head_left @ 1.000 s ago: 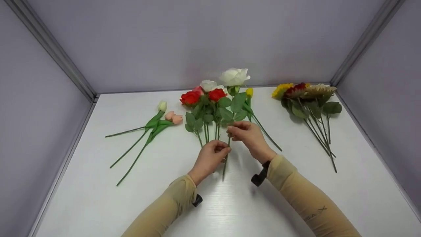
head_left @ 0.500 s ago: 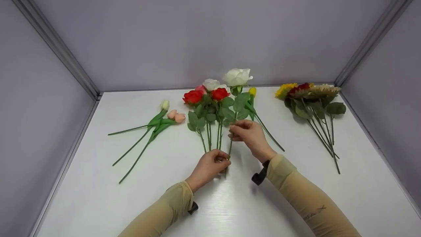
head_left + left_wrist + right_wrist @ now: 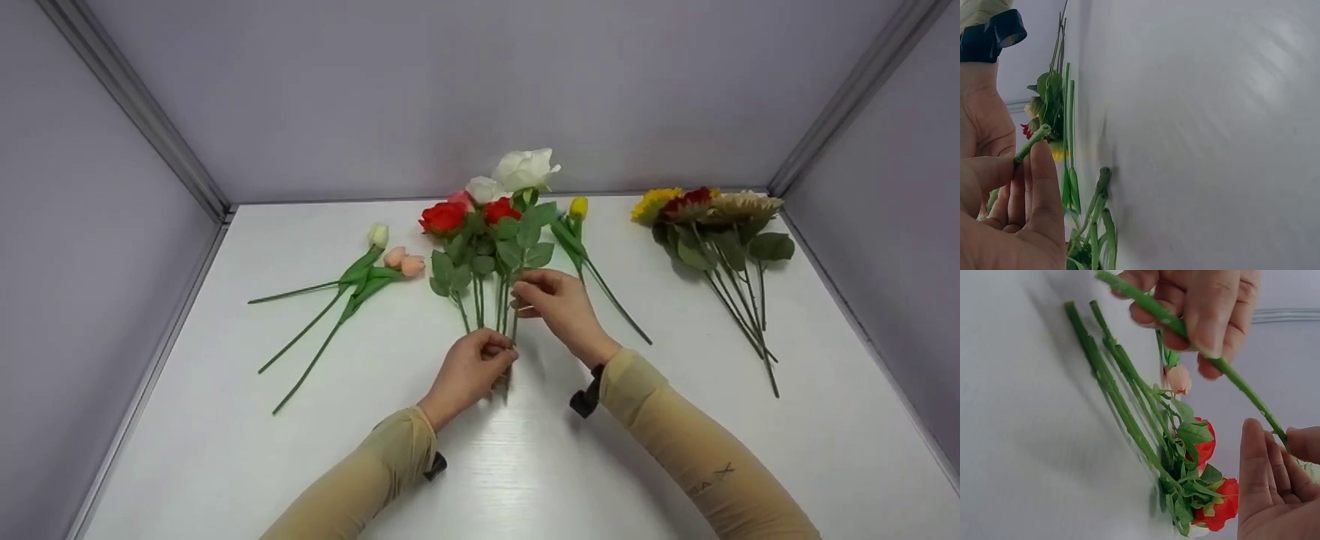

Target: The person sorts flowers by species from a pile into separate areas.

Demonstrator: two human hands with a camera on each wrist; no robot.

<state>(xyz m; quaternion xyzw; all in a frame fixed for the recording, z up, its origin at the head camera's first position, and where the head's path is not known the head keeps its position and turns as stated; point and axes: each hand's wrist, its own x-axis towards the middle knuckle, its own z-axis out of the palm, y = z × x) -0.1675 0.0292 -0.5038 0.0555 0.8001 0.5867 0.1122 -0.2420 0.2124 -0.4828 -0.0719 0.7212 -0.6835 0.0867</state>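
White tabletop (image 3: 525,480), grey walls, left hand (image 3: 469,371) and right hand (image 3: 559,304) fingers pinching white rose stem (image 3: 512,330).

Both forearms reach forward from the lower edge of the head view, in tan sleeves, each wrist carrying a black strap. Left hand (image 3: 471,369): fingers curled, thumb against forefinger in a pinch; back of the hand faces up. Right hand (image 3: 559,302): set just ahead of and right of the left, fingers bent inward, fingertips (image 3: 1252,439) closing against the thumb. The two hands sit near each other, not touching.
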